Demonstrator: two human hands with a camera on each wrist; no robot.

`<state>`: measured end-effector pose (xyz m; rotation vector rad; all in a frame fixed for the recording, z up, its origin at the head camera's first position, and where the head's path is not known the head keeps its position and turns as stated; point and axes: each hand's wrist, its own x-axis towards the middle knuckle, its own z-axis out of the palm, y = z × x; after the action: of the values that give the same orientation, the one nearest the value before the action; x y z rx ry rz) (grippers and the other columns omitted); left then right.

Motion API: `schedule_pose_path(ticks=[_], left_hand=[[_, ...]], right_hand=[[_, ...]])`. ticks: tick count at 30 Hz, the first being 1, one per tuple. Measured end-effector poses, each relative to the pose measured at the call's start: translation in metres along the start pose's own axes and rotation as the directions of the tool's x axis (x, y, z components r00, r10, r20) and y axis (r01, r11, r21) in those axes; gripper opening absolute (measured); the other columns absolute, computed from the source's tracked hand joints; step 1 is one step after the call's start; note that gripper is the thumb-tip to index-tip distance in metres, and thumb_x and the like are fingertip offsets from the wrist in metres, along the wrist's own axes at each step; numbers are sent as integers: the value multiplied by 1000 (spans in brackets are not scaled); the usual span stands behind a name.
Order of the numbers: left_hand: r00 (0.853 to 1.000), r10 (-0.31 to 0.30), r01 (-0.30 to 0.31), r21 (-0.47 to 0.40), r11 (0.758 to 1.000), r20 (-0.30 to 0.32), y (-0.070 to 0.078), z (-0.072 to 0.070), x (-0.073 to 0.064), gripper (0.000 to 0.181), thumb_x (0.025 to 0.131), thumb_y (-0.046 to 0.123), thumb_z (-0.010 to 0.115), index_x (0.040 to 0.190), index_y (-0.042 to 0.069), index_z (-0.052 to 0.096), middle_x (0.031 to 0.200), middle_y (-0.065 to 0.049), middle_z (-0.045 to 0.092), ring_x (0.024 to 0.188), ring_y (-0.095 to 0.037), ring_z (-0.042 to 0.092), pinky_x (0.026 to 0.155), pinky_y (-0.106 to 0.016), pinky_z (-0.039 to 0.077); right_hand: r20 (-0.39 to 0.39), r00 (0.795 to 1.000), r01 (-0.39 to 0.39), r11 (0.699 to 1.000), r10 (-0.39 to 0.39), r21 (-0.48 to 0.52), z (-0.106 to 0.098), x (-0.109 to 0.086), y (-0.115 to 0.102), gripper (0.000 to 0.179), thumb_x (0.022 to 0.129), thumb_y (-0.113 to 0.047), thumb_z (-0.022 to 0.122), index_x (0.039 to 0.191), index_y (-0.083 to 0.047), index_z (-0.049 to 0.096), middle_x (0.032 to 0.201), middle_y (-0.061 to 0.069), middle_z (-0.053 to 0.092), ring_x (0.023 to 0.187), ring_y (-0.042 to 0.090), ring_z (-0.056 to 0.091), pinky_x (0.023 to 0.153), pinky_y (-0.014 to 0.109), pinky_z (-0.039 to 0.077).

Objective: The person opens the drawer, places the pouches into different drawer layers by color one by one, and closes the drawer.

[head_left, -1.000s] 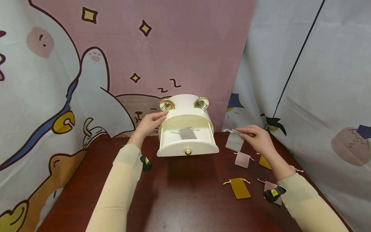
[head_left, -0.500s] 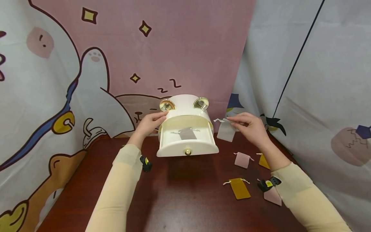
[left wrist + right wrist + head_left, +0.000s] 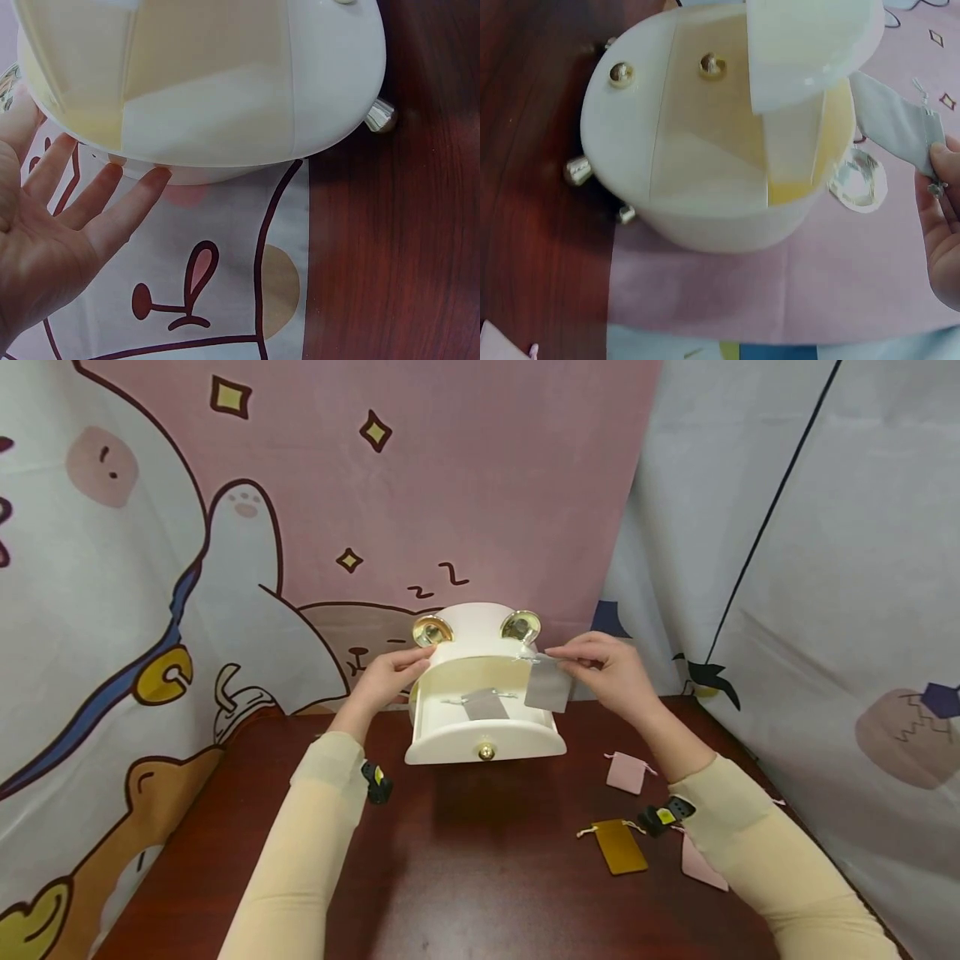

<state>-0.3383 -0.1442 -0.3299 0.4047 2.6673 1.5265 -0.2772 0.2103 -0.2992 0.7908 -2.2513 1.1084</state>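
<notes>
A cream storage box (image 3: 474, 631) with two gold ear-like discs stands at the back of the table, its upper drawer (image 3: 450, 739) pulled out. A grey drawstring pouch (image 3: 486, 705) lies in that drawer. My left hand (image 3: 384, 683) touches the box's left side by the ear; in the left wrist view its outstretched fingertips meet the edge. My right hand (image 3: 611, 675) pinches a second grey drawstring pouch (image 3: 547, 685) at its top. This pouch hangs over the drawer's right side. The right wrist view has the held pouch (image 3: 900, 126) beside the drawer front.
On the dark red-brown table (image 3: 480, 877), to the right, lie a small pink pouch (image 3: 627, 774), a mustard pouch (image 3: 620, 847) and another pink pouch (image 3: 702, 865) partly hidden by the right sleeve. A printed cloth backdrop (image 3: 480, 485) rises behind the box.
My right hand has carried the pinched grey pouch leftward and slightly up, from above the pink pouch to the drawer's right side. My left hand has stayed at the box.
</notes>
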Motion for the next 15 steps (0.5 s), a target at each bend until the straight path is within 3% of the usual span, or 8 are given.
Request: schedule_pose_path(ticks=[9, 15], left_hand=[[1000, 15, -15, -8, 1000, 3, 1, -1, 0, 45, 99, 43, 59, 142, 30, 56, 146, -5, 51, 123, -31, 55, 87, -53, 54], [1000, 16, -16, 6, 1000, 5, 0, -1, 0, 45, 100, 42, 58, 143, 30, 56, 146, -5, 51, 122, -30, 56, 84, -49, 56]], right_hand=[[80, 996, -35, 999, 33, 22, 28, 18, -18, 21, 88, -1, 74, 106, -10, 80, 103, 4, 69, 88, 17, 56, 70, 24, 47], [114, 993, 6, 1000, -9, 31, 46, 29, -27, 21, 88, 0, 74, 105, -11, 80, 101, 4, 70, 89, 17, 58, 69, 27, 47]])
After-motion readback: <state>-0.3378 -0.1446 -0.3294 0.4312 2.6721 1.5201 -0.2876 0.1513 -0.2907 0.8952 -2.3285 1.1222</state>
